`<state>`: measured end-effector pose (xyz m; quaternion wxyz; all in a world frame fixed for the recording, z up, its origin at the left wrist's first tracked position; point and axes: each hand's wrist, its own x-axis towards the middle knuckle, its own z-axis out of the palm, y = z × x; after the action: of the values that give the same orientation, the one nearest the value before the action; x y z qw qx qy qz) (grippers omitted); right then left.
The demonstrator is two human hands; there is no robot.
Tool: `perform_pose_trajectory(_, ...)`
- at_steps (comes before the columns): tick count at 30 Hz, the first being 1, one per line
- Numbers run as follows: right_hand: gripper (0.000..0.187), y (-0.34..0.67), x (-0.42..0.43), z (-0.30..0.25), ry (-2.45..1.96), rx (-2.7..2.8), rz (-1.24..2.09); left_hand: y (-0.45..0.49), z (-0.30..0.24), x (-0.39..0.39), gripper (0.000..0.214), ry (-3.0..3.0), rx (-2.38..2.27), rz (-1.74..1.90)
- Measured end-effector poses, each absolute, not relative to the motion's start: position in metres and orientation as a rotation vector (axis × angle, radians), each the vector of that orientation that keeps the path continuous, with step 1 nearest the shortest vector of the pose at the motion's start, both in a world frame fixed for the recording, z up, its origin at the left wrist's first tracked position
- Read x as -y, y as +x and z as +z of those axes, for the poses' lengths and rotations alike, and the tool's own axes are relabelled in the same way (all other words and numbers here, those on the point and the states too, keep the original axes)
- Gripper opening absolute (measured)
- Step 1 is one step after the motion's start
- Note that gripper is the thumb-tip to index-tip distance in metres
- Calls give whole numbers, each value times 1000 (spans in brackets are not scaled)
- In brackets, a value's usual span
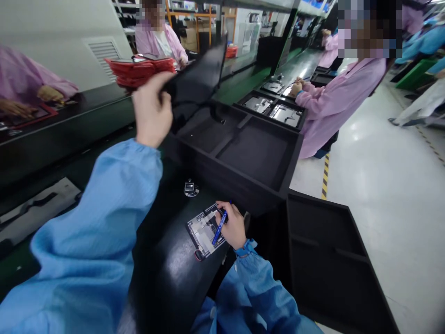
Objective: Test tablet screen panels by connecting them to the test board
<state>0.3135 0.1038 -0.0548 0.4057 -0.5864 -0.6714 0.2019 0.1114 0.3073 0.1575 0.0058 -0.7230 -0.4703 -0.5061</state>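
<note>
My left hand is raised over the stacked black trays, closed on the edge of a thin, dark, glossy panel. The panel is tilted up and blurred, and a dark strip hangs near its lower edge. Lower down, my right hand holds a slim blue pen-shaped tool, slanting over an opened flat electronic device. My fingers reach that device's far right edge; whether they also grip it I cannot tell. Silvery inner parts show in the device, and a thin wire loops at its near corner.
A small metal piece on a round base stands beyond the device. Divided black trays are stacked ahead, another black tray sits right. Red padded sleeves are piled at left. Co-workers in pink sit across and farther along the bench.
</note>
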Motion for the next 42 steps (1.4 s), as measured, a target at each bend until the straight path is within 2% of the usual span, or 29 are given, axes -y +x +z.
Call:
perform_pose_trajectory(3, 16, 314, -106, -55, -1480, 1696, 516, 65, 159, -251, 38, -1963, 1454, -2320)
perform_pose_trajectory(5, 21, 318, -106, -52, -1436, 1731, 522, 40, 147, -201, 33, -2037, 1894, -2538)
perform_pose_trajectory(6, 27, 321, -105, -50, -1384, 1789, 531, 29, 137, -175, 28, -1840, 2123, -2632)
perform_pose_trajectory(9, 51, 331, -100, -43, -1146, 2095, 594, 3, 95, -104, 25, -1276, 2889, -2510)
perform_pose_trajectory(12, 62, 335, -96, -41, -1051, 2343, 600, -8, 51, -55, 34, -856, 2997, -2648)
perform_pose_trajectory(15, 59, 327, -99, -42, -1128, 2379, 532, -3, 18, -25, 37, -527, 2969, -2883)
perform_pose_trajectory(18, 57, 317, -104, -42, -1175, 2345, 480, 8, -2, -2, 39, -421, 3001, -2948)
perform_pose_trajectory(20, 55, 313, -104, -38, -1160, 2280, 474, 12, -11, 13, 43, -607, 3139, -2829)
perform_pose_trajectory(22, 42, 312, -98, -30, -1149, 2158, 505, 12, -15, 29, 49, -1117, 3220, -2460)
perform_pose_trajectory(24, 20, 309, -89, -21, -1183, 1996, 577, 8, -13, 39, 59, -1671, 2987, -1890)
perform_pose_trajectory(26, 22, 299, -79, -11, -1225, 1829, 708, 0, -10, 37, 66, -1937, 2589, -1418)
perform_pose_trajectory(28, 26, 280, -72, -5, -1236, 1727, 863, -7, -11, 21, 63, -2124, 2317, -1156)
perform_pose_trajectory(32, 15, 222, -66, -4, -1135, 1855, 1196, -14, -28, -30, 49, -2563, 2012, -965)
perform_pose_trajectory(35, 24, 187, -64, -11, -1089, 1911, 1356, -11, -40, -54, 48, -2649, 1933, -834)
perform_pose_trajectory(42, 37, 178, -60, -21, -1158, 1986, 1102, -3, -39, -45, 48, -2557, 1950, -808)
